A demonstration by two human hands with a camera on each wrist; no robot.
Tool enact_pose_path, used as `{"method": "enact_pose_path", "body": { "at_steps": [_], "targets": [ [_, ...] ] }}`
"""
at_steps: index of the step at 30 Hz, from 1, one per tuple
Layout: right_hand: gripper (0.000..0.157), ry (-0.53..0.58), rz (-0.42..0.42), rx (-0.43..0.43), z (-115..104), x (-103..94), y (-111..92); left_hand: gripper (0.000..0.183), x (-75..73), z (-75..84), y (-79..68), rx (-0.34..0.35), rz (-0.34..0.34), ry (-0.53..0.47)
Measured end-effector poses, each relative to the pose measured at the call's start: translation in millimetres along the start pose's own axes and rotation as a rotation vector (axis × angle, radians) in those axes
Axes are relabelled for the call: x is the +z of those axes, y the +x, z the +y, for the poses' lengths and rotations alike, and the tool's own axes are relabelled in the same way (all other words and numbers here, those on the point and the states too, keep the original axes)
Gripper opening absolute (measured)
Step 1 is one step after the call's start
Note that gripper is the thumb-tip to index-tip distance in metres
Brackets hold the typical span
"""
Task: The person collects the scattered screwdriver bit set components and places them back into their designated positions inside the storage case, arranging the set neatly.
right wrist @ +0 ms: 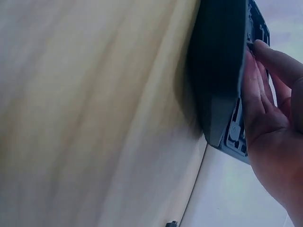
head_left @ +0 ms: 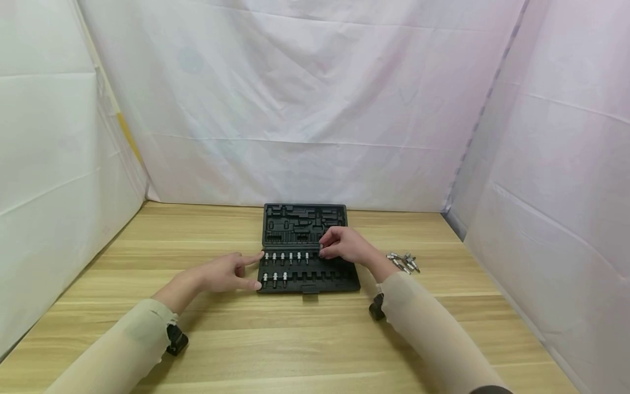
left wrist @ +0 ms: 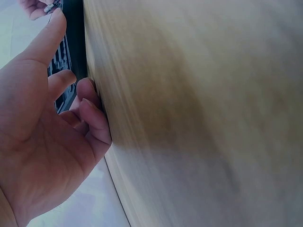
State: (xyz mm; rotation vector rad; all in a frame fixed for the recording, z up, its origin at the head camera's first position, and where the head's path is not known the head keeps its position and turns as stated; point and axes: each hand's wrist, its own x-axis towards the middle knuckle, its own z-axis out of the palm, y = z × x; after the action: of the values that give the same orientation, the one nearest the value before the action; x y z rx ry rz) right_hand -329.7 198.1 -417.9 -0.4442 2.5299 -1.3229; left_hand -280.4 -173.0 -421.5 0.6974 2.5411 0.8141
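Observation:
An open black tool case [head_left: 305, 224] lies flat on the wooden table [head_left: 295, 339]. Its front half holds a row of several silver bits [head_left: 286, 256] and three more bits [head_left: 274, 278] below them. My left hand [head_left: 246, 269] rests against the case's left edge, index finger and thumb straight and touching it. In the left wrist view the left hand [left wrist: 52, 109] lies beside the case [left wrist: 73, 38]. My right hand [head_left: 325, 251] curls over the right end of the upper row and pinches a small metal bit [left wrist: 49, 7]. The right wrist view shows the right hand [right wrist: 270, 109] over the case [right wrist: 218, 71].
A small pile of loose silver bits [head_left: 403, 261] lies on the table right of the case. White cloth walls [head_left: 305, 109] close in the table at the back and on both sides. Bare wood [head_left: 172, 235] stretches left of the case.

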Motion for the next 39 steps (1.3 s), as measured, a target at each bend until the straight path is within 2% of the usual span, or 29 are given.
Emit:
{"method": "enact_pose_path", "body": {
  "at_steps": [6,10,18,39],
  "targets": [
    [0.018,-0.174,-0.007,-0.034,-4,4.8,5,0.092,-0.1,0.5,-0.2,-0.001,0.003,0.006],
    [0.015,-0.23,-0.022,-0.043,-3,7.7,9,0.092,0.7,0.6,-0.2,-0.002,0.001,-0.001],
    [0.012,-0.274,-0.008,-0.028,-2,6.5,10,0.092,1.2,0.3,-0.3,0.006,-0.003,-0.013],
    [0.015,-0.322,-0.058,-0.043,3,4.2,13,0.093,0.6,1.4,-0.9,0.002,0.0,-0.011]
  ]
}}
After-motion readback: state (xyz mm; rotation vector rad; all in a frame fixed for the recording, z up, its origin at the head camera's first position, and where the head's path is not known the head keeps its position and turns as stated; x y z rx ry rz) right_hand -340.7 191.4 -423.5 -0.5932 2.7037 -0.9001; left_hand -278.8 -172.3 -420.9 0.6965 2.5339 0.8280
